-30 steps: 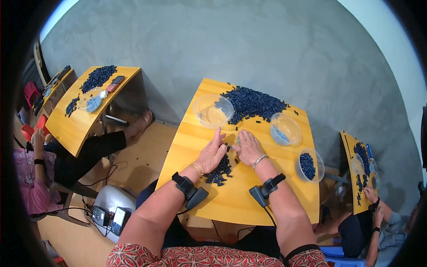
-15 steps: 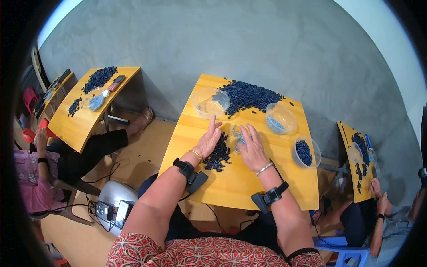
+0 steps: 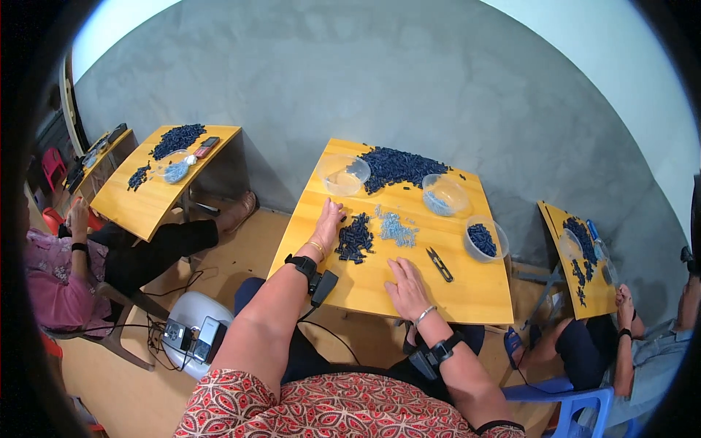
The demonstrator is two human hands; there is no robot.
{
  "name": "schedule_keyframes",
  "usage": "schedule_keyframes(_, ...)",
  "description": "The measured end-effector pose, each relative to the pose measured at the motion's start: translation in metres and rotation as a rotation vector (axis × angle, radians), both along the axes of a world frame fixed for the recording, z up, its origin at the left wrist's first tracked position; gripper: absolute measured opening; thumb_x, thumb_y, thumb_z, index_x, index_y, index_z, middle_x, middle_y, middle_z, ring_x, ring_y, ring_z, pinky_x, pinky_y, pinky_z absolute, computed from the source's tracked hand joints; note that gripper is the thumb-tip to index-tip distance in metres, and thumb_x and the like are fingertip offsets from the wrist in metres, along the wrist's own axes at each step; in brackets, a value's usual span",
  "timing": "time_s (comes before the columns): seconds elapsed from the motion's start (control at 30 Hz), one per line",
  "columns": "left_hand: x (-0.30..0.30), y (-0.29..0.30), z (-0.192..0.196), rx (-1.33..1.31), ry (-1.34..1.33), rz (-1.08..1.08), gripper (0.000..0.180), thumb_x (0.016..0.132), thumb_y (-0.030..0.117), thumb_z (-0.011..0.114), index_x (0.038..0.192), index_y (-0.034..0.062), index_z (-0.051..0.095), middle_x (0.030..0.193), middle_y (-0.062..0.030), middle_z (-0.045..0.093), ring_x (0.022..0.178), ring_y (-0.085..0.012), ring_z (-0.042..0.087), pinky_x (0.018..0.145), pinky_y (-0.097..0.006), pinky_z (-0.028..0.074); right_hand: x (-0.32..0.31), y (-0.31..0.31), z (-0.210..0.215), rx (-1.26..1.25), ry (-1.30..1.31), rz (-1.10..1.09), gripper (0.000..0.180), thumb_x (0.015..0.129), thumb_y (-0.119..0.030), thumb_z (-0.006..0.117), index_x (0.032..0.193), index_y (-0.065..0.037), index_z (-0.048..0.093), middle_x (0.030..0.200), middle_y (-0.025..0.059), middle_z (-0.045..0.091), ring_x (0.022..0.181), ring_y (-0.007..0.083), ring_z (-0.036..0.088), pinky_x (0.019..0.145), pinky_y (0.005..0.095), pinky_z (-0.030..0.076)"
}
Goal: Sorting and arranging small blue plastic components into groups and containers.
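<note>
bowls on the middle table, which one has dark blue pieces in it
The clear bowl at the table's right edge; the other two hold pale contents or look nearly empty.

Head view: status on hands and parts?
Left hand open beside dark parts pile. Right hand flat on table, empty. Snips lie nearby, untouched.

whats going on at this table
A person sits at a yellow wooden table sorting small parts with bare hands. The left hand rests beside a small heap of dark blue pieces; the right hand lies flat on the tabletop, holding nothing. Between them is a scatter of pale blue pieces, with small snips nearby. A larger dark pile and three clear bowls sit farther back. Other people work at similar tables on either side.
</note>
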State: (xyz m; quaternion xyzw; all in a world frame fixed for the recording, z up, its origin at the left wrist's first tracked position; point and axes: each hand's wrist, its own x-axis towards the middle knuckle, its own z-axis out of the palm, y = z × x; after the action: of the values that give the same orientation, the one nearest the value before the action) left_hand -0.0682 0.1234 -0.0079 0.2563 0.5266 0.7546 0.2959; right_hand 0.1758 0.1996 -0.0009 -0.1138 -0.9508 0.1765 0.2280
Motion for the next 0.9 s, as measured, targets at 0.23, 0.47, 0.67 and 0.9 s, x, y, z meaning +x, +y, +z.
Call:
schedule_keyframes(0.23, 0.003, -0.015, -0.007, -0.008, 0.077, -0.012, 0.074, 0.09, 0.052, 0.027, 0.136, 0.0004, 0.002, 0.136, -0.0196, 0.027, 0.124, -0.0265, 0.032, 0.104, -0.032, 0.022, -0.003, 0.001, 0.001, 0.023, 0.028, 0.018, 0.043, 0.079, -0.021, 0.052, 0.115, 0.001, 0.044, 0.118, 0.0215, 0.04, 0.112, 0.0357, 0.036, 0.098, 0.0414, 0.027)
schedule_keyframes(0.47, -0.016, -0.02, 0.012, 0.079, -0.403, 0.086, 0.057, 0.092, 0.035, 0.033, 0.134, 0.0014, 0.016, 0.132, -0.0188, 0.032, 0.122, -0.0284, 0.033, 0.102, -0.033, 0.027, 0.001, -0.001, 0.0, 0.056, -0.021, -0.01, 0.039, 0.08, -0.023, 0.051, 0.11, 0.001, 0.048, 0.119, 0.023, 0.04, 0.113, 0.0378, 0.034, 0.098, 0.0436, 0.026)
schedule_keyframes(0.67, -0.042, -0.003, 0.026, -0.296, 0.688, 0.484, 0.056, 0.084, 0.008, 0.052, 0.133, 0.0101, 0.026, 0.13, -0.0164, 0.032, 0.122, -0.0316, 0.032, 0.098, -0.037, 0.033, 0.003, -0.002, 0.008, 0.038, -0.099, -0.045, 0.041, 0.08, -0.025, 0.051, 0.113, -0.001, 0.046, 0.123, 0.0235, 0.036, 0.117, 0.0386, 0.031, 0.101, 0.0443, 0.022)
schedule_keyframes(0.9, -0.086, -0.001, 0.032, -0.619, 1.181, 0.185, 0.04, 0.079, 0.016, 0.057, 0.117, 0.0103, 0.046, 0.133, -0.0185, 0.028, 0.112, -0.0348, 0.042, 0.094, -0.036, 0.036, -0.001, -0.005, 0.011, 0.033, -0.125, -0.025, 0.044, 0.081, -0.027, 0.051, 0.116, -0.001, 0.044, 0.126, 0.0241, 0.034, 0.119, 0.0402, 0.029, 0.102, 0.0464, 0.02)
